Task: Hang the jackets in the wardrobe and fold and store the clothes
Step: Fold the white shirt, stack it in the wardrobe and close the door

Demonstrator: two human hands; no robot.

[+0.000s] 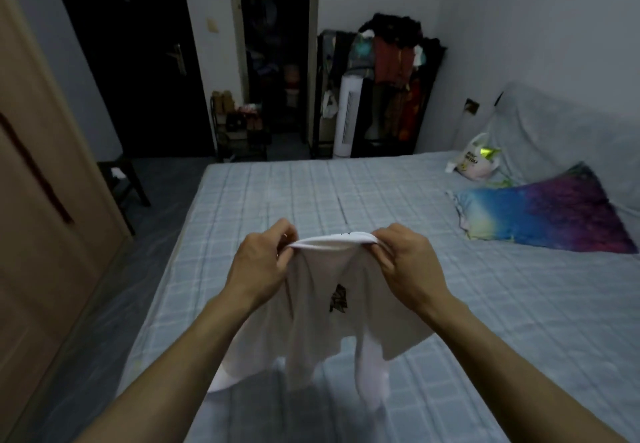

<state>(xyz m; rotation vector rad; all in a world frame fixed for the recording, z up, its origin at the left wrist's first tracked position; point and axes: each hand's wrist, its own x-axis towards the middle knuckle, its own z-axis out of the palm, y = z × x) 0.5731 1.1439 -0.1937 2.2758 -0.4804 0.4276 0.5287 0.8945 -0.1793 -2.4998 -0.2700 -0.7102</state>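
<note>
head view: both arms reach forward over the bed (pixel 485 304), which is covered by a pale blue checked sheet. the left hand (pixel 263 259) and the right hand (pixel 405 255) each pinch one end of the top edge of a white t-shirt (pixel 332 314), fingers curled round the fabric, so the edge is stretched between them. the shirt hangs down from the hands above the sheet, bunched in loose folds, with a small dark print (pixel 338 299) showing near its middle; whether its lower part touches the bed cannot be told.

on the right side of the bed lies a pillow (pixel 543 214) in blue, purple and pink, and beyond it, near the covered headboard, sits a white plastic bag (pixel 476 162). a light wooden wardrobe (pixel 45 200) stands at the left edge. at the far wall are a dark open rack (pixel 391 75) crowded with clothes, a white tower fan (pixel 346 117) beside it, a low shoe rack (pixel 242 124) and a dark door (pixel 138 62). a small dark stool (pixel 121 179) stands between wardrobe and bed.
</note>
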